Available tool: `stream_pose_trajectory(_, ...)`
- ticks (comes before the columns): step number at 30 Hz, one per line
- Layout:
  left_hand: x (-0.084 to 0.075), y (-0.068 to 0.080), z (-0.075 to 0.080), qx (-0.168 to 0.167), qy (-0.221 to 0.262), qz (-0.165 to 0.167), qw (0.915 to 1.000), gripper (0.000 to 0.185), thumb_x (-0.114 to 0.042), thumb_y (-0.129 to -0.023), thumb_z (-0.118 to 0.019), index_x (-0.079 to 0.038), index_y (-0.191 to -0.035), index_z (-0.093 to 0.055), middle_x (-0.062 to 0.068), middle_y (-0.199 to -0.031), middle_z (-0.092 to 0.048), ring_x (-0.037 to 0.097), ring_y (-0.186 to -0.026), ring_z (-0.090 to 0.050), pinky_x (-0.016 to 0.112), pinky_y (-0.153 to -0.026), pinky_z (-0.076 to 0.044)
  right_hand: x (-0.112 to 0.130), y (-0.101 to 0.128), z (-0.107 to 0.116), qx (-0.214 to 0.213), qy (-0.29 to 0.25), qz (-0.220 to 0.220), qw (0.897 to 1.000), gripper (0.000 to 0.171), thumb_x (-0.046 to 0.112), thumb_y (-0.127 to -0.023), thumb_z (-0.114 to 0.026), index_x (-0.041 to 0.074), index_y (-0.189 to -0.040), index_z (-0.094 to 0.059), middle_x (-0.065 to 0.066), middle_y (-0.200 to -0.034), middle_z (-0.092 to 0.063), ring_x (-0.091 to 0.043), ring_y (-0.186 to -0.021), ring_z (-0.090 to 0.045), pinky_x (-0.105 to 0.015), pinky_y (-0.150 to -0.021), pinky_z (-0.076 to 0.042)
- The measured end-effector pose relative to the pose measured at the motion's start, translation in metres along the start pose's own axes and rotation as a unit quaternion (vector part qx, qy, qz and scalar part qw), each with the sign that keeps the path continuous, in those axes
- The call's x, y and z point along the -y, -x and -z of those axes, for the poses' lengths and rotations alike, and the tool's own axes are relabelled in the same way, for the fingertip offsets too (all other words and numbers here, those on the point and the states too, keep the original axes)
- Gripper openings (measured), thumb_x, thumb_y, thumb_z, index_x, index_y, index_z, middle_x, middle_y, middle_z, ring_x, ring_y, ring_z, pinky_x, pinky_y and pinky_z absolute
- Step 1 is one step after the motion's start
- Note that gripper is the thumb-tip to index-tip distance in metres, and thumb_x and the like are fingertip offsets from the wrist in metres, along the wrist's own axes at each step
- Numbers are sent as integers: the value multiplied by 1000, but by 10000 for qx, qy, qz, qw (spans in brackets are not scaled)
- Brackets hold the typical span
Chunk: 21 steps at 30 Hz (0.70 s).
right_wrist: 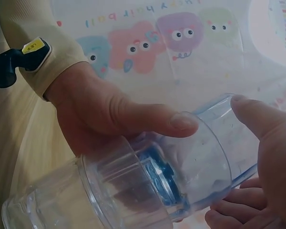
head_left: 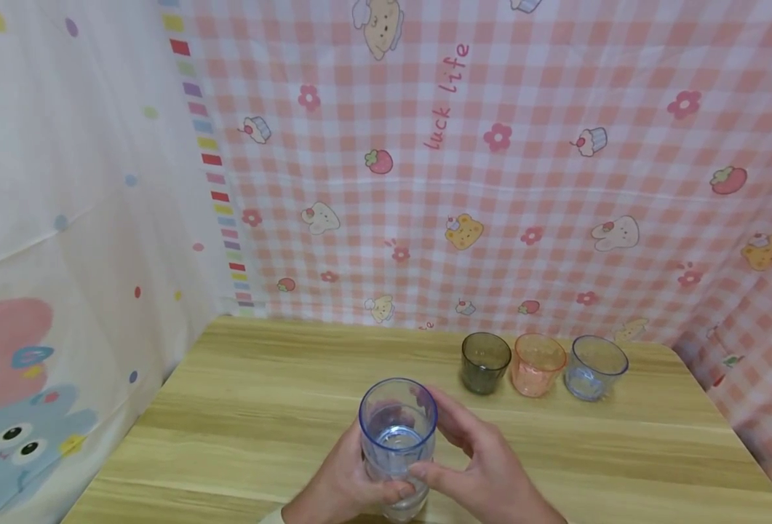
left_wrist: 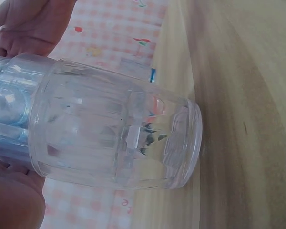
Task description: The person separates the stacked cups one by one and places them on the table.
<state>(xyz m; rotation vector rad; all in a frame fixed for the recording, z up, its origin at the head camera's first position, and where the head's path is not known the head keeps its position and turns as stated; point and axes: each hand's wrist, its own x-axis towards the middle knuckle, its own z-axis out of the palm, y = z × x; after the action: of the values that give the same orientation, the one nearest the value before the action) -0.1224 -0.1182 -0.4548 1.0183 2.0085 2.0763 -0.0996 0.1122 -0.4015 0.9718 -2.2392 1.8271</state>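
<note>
Two printed cloths fill most of what I see from the head view: a pink checked cloth [head_left: 490, 167] with bears, strawberries and the words "luck life" hangs across the back from about ten o'clock round to three, and a white cartoon cloth [head_left: 65, 218] with round-eyed creatures covers the nine o'clock side. Below them lies the wooden table [head_left: 261, 407], its grain running left to right. At roughly one o'clock from the hands, along the table's far edge, I see three small cups in a row, close together: a dark cup [head_left: 485, 362], an orange cup [head_left: 538, 364] and a pale blue cup [head_left: 595, 367], all upright and well apart from the hands. At six o'clock, near the front edge, both hands meet around a stack of cups: a blue cup [head_left: 396, 429] sits nested inside a clear cup [head_left: 404, 502]. My left hand [head_left: 343, 484] is curled round the stack from its nine o'clock side, thumb lying across the blue cup in the right wrist view. My right hand [head_left: 484, 466] wraps the blue cup from three o'clock, fingers behind it and thumb near the rim. In the left wrist view the clear cup's ribbed base points toward the tabletop; I cannot tell whether it touches.
</note>
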Motion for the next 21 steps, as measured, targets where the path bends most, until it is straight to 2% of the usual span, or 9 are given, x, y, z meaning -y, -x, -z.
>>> stream_pose_trajectory(4,0,1,0,-21,-13,53,10000,77,-13,-86,-90,-9,-150,-47,19,-139,-65,21,-123,-69,34,-112,-56,0,-2,-3,59,-15,112,9999,79,8,-94,-84,12,-163,-46,-15,-162,-56,-14,-145,-57,-18,-117,-45)
stream_pose_trajectory(7,1,1,0,-3,40,89,10000,77,-11,-86,-90,-7,-150,-48,20,-138,-66,21,-123,-69,33,-112,-55,0,-3,-5,53,-26,88,9999,78,8,-94,-84,9,-162,-46,-18,-160,-57,-15,-144,-58,-18,-117,-46)
stream_pose_trajectory(15,1,4,-1,-59,286,630,9976,85,-6,-82,-90,-7,-154,-45,14,-142,-66,19,-125,-69,30,-114,-53,1,-3,-9,-124,44,-156,9998,75,15,-95,-85,8,-160,-49,-19,-157,-60,-12,-142,-59,-17,-114,-48)
stream_pose_trajectory(21,2,4,0,15,136,339,9993,82,-6,-85,-89,-8,-154,-45,16,-141,-68,20,-126,-69,31,-114,-54,0,-3,-9,-200,224,-134,9995,74,16,-92,-88,10,-158,-53,-16,-154,-63,-14,-139,-62,-19,-113,-51)
